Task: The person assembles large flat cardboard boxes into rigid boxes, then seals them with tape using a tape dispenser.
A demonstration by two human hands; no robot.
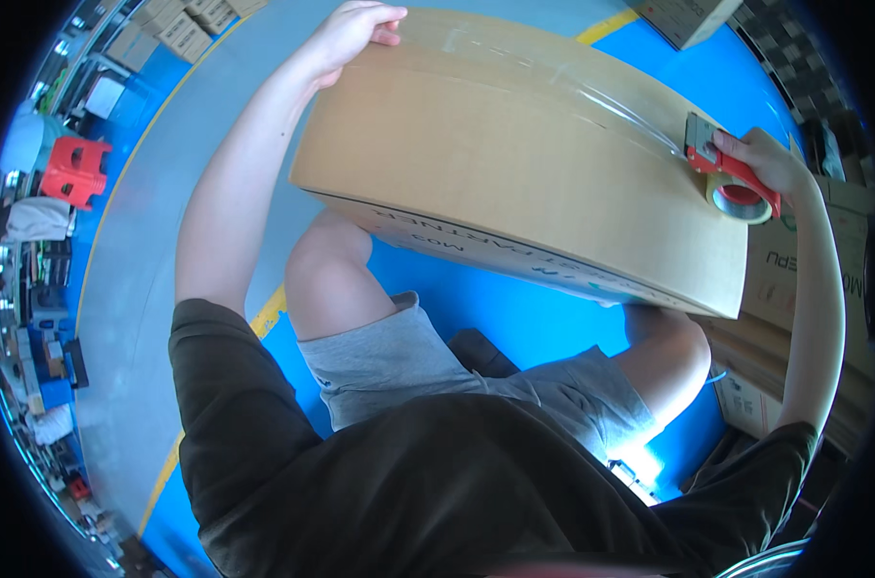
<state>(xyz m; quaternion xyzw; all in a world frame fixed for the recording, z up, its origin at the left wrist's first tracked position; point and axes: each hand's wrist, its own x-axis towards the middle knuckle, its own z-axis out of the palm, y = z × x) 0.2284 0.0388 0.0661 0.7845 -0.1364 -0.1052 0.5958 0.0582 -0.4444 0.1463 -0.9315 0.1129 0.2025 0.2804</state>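
A large brown cardboard box [495, 154] lies in front of me, above my knees, with dark print along its near side. Clear packing tape runs lengthwise over its top. My right hand [770, 164] grips a red tape dispenser [736, 171] at the box's right end. The dispenser's dark metal head touches the top where the tape strip ends, and a tape roll [741, 197] sits in its frame. At the far left corner my left hand [360, 34] rests on the box edge, fingers bent over it and thumb lower down; what its fingertips press on is partly hidden.
Stacked cartons [779, 279] stand close on my right. Another carton [688, 19] is on the blue floor at the far right. Toward the left are a red plastic stool [75, 171], shelving with mixed goods, and more boxes [172, 29] at the back. Yellow lines cross the floor.
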